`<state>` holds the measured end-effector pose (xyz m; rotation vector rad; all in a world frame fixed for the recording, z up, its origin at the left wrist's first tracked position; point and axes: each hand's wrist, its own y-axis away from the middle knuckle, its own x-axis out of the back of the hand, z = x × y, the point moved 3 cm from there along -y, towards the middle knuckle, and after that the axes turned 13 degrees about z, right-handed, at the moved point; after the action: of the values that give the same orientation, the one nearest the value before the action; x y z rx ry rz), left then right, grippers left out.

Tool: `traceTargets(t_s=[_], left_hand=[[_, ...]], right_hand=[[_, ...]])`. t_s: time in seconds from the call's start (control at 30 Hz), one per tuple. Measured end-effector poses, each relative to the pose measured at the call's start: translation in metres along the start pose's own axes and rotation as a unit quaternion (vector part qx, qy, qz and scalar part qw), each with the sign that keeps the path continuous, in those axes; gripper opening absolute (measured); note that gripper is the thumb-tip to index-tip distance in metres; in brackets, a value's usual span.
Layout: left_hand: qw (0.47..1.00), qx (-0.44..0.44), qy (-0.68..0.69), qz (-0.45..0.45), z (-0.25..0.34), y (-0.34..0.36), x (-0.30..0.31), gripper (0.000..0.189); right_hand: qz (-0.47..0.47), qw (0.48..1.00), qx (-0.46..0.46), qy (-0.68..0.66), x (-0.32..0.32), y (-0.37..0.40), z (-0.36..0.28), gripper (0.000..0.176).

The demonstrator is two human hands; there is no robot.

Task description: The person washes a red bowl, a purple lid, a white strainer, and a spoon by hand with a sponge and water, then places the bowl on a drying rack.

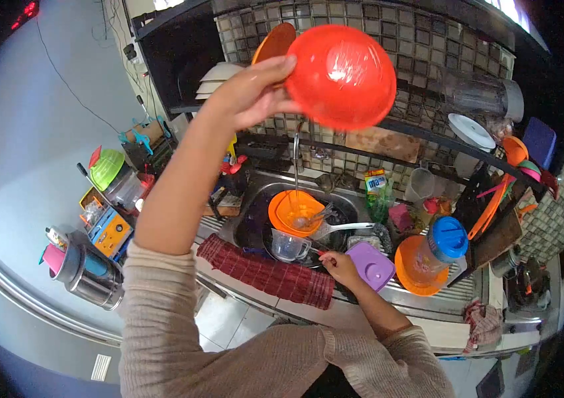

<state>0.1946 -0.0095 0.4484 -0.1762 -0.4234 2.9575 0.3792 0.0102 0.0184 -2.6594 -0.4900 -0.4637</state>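
Observation:
Raised high by the rack, my left hand (255,93) grips the rim of a red plastic bowl (343,76), its shiny rounded underside facing me. Down at the sink's front edge my right hand (340,268) is closed around something thin with a red part, mostly hidden by the fingers. Beside that hand lie a clear measuring cup (287,247) and a purple lid (369,265). Water from the tap (296,142) runs into an orange bowl (283,211) in the sink (247,219), with a whisk and a white-handled utensil (351,227) by it.
A black rack (421,127) crosses above the sink, holding white bowls (221,74) and a white plate (471,131). A dark red cloth (265,273) covers the front edge. To the right stands a blue-lidded jug (446,242) on an orange plate (406,262).

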Motion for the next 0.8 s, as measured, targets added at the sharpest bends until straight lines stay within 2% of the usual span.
traceTargets(t_s=[0.07,0.1,0.17,0.2,0.27,0.3,0.4,0.47,0.53,0.57,0.6,0.7,0.73,0.8], left_hand=[[0.988,-0.035,0.149,0.032,-0.008,-0.038,0.002,0.033],[0.988,-0.033,0.149,0.033,-0.014,-0.052,-0.002,0.033],[0.943,-0.041,0.278,0.177,-0.026,-0.075,0.003,0.027],[0.943,-0.039,0.279,0.177,-0.031,-0.085,0.003,0.027],[0.878,-0.006,0.403,0.257,-0.043,-0.104,0.011,0.022],[0.859,-0.003,0.407,0.31,-0.048,-0.111,0.015,0.023],[0.859,-0.035,0.385,0.334,-0.057,-0.119,0.027,0.023],[0.867,-0.049,0.368,0.332,-0.055,-0.114,0.029,0.025],[0.857,0.012,0.418,0.302,-0.055,-0.11,0.032,0.029],[0.894,0.003,0.361,0.267,-0.054,-0.105,0.034,0.033],[0.892,0.007,0.363,0.269,-0.055,-0.1,0.04,0.033],[0.946,0.087,0.278,0.143,-0.044,-0.084,0.044,0.04],[0.944,0.087,0.28,0.147,-0.041,-0.081,0.048,0.04],[0.982,0.117,0.12,0.084,-0.037,-0.075,0.053,0.04]], right_hand=[[-0.008,0.999,0.013,0.038,-0.007,0.002,0.0,0.013],[-0.009,0.999,0.012,0.038,-0.01,0.002,0.002,0.013],[-0.011,1.0,0.006,0.009,-0.016,0.004,0.004,0.014],[-0.011,1.0,0.004,0.009,-0.017,0.006,0.004,0.014],[0.015,0.999,0.042,-0.012,-0.014,0.007,-0.006,0.014],[0.018,0.999,0.042,-0.01,-0.011,0.006,-0.007,0.014],[0.017,0.998,0.055,0.031,-0.004,0.01,-0.004,0.014],[0.012,0.999,0.022,0.03,-0.001,0.013,0.002,0.014],[0.016,0.998,0.027,0.059,0.004,0.014,0.002,0.014],[0.017,0.995,0.036,0.087,0.006,0.014,0.0,0.014],[0.015,0.996,0.032,0.088,0.008,0.015,-0.002,0.014],[0.048,0.986,0.021,0.161,0.013,0.011,-0.004,0.013],[0.042,0.986,0.02,0.162,0.011,0.009,-0.006,0.013],[0.079,0.951,0.118,0.273,0.011,0.004,-0.018,0.012]])
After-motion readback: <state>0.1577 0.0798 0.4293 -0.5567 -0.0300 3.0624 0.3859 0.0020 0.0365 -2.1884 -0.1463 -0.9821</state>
